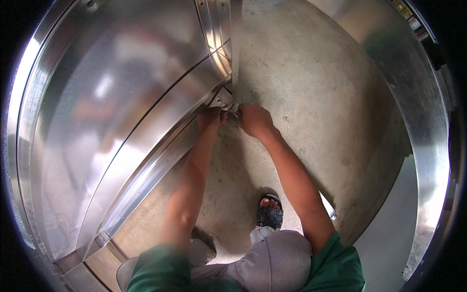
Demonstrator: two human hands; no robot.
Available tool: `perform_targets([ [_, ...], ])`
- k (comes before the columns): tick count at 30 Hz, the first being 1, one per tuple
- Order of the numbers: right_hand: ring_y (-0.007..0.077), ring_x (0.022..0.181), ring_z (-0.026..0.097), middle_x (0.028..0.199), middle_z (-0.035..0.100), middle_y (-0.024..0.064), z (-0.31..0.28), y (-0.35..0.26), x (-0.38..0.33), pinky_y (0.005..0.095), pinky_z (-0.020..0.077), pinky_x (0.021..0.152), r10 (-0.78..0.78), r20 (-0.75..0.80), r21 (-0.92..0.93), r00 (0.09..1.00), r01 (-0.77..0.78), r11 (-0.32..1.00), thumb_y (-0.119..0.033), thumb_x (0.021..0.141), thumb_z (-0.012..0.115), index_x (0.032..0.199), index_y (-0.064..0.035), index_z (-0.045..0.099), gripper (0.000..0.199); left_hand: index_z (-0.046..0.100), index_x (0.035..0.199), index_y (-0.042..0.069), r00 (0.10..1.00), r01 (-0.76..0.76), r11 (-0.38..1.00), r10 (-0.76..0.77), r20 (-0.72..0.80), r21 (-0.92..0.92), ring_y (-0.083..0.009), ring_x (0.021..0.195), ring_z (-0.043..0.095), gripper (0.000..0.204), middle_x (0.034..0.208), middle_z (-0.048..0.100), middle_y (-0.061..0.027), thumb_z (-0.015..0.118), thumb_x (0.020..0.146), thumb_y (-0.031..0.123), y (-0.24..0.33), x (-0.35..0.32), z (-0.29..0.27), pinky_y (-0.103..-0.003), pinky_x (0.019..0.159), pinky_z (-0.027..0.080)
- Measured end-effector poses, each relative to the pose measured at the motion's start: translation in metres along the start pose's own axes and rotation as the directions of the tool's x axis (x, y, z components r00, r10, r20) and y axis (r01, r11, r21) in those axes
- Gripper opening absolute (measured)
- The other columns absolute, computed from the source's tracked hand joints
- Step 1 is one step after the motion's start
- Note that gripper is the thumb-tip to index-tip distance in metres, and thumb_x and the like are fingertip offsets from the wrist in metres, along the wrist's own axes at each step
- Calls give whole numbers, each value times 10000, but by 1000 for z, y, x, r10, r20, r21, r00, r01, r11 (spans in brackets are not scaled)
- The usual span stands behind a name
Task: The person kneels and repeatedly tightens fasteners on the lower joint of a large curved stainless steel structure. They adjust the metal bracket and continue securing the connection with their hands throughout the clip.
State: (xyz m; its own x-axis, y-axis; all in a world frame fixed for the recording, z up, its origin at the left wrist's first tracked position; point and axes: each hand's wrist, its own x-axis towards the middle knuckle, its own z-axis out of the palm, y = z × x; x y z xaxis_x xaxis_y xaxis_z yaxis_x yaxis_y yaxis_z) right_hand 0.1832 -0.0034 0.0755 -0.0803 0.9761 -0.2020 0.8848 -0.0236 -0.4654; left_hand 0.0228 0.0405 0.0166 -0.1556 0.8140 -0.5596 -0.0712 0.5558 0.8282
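Both my arms reach forward to a small metal bracket [223,97] with round holes or bolt heads, low at the corner of a stainless steel cabinet [160,107]. My left hand [210,118] is at the bracket's near side, its fingers bent in and pressed together. Just to the right, my right hand [254,120] is closed, with thumb and forefinger against a small shiny metal piece at the bracket's end. What exactly each hand grips is too small and partly covered by the fingers. An upright steel edge [235,53] rises right above the hands.
A concrete floor [311,112] spreads to the right. A curved-looking steel panel [433,160] stands along the right side, with a pale flat sheet [394,214] by it. Partly behind my right forearm lies a white object [327,204]. My sandalled foot [270,211] is below.
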Motion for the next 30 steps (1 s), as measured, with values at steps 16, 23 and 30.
perform_targets([
  [16,453,896,667,941,695,248,21,-6,-34,546,512,761,0,-40,137,999,6,991,-166,960,552,1072,-27,668,213,701,818,9,988,-152,955,156,5,253,-204,689,672,262,767,699,-108,660,921,247,-13,-2,2,-384,623,507],
  [23,475,930,645,961,681,275,89,-4,-17,561,489,806,-55,-236,371,970,142,918,-191,984,515,1083,-1,643,250,738,928,21,803,-365,733,560,-205,574,-362,860,711,257,906,726,-199,675,900,269,-11,3,-11,-445,794,540],
  [30,496,1000,623,993,669,294,136,-15,-9,558,486,844,75,-61,507,995,-34,861,-230,996,509,1096,-4,626,273,726,881,13,739,-449,547,672,-52,707,-411,822,682,241,844,701,-212,704,885,253,-17,8,-19,-487,758,521],
])
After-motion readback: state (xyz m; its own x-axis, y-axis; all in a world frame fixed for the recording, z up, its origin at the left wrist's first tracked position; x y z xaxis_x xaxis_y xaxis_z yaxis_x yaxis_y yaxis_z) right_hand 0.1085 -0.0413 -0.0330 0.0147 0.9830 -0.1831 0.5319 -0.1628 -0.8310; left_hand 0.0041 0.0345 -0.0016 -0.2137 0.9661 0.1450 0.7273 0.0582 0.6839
